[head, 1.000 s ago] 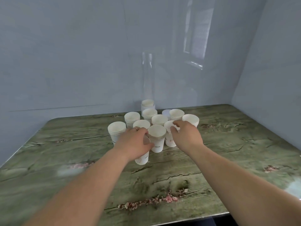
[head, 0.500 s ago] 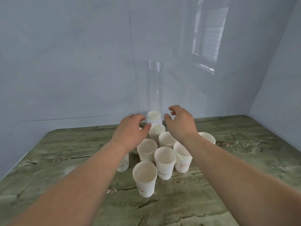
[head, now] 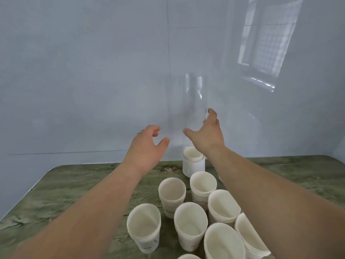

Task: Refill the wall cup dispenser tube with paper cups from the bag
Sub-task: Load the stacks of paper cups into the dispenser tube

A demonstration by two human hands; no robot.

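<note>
Clear dispenser tube (head: 194, 109) upright at frame centre, between spread empty hands; right hand (head: 207, 136) nearer, fingertips touching; left hand (head: 147, 146) just beside.

A green marbled table (head: 78, 186) carries clustered stacks of white paper cups (head: 190, 225).

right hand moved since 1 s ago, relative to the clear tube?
Yes. The right hand left the paper cups and rose toward the clear tube; its open fingers now reach the tube's right side above the white base.
</note>
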